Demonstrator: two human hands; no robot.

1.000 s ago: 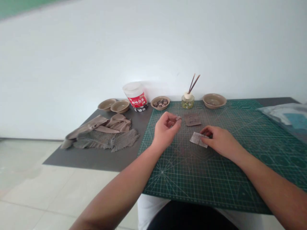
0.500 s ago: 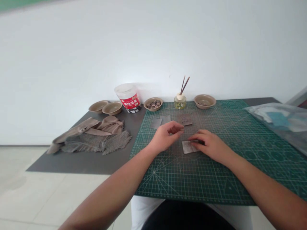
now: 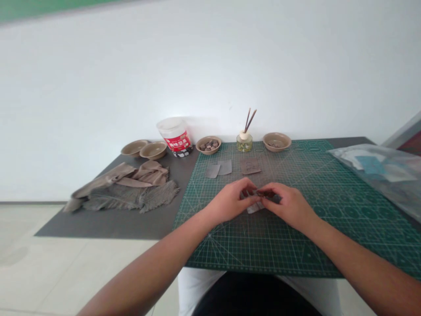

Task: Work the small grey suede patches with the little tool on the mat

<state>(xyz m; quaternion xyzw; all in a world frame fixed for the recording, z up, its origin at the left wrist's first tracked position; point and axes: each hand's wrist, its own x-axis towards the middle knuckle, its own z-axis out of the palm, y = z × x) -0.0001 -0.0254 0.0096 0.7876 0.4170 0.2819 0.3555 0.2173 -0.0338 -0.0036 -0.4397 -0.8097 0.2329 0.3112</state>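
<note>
My left hand (image 3: 235, 201) and my right hand (image 3: 285, 202) meet fingertip to fingertip over the green cutting mat (image 3: 226, 250). Below their fingers shows part of a small grey square piece (image 3: 255, 210), thin and flat. My left thumb and fingers are pinched together at its far edge. My right hand is closed too, with something small and dark at its fingertips that I cannot make out. Farther back lie two overlapping grey squares (image 3: 225, 167) and a brown square (image 3: 250, 166) with dark marks.
Along the wall stand a bowl of brown pieces (image 3: 208, 145), a reed diffuser (image 3: 244, 142), another bowl (image 3: 276, 142), a white tub with a red label (image 3: 177, 138) and two bowls (image 3: 153, 150). Crumpled cloth (image 3: 128, 186) lies left, a clear plastic bag (image 3: 378, 169) right.
My left hand has moved right and down to meet my right hand over the small grey square, which is now more covered. The brown square behind shows more fully.
</note>
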